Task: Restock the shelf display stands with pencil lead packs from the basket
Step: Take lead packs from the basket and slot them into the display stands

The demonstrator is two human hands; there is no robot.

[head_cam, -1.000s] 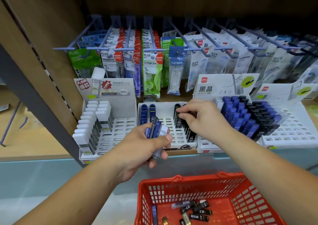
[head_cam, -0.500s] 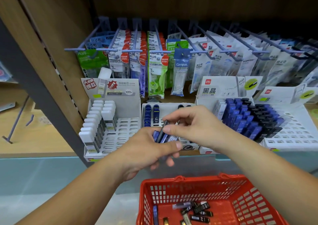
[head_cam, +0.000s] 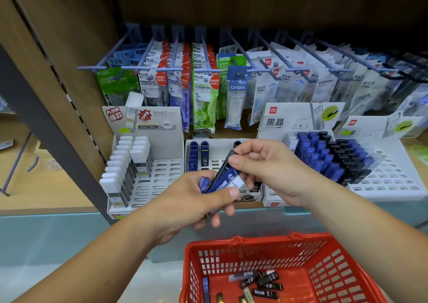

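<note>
Packs [head_cam: 228, 179] are being clamped in a bunch by left hand [head_cam: 185, 207] in front of middle stand [head_cam: 221, 147], black pack [head_cam: 225, 164] being pinched at its top by right hand [head_cam: 266, 168], best being pulled straight out so others are not being dragged loose.
</note>
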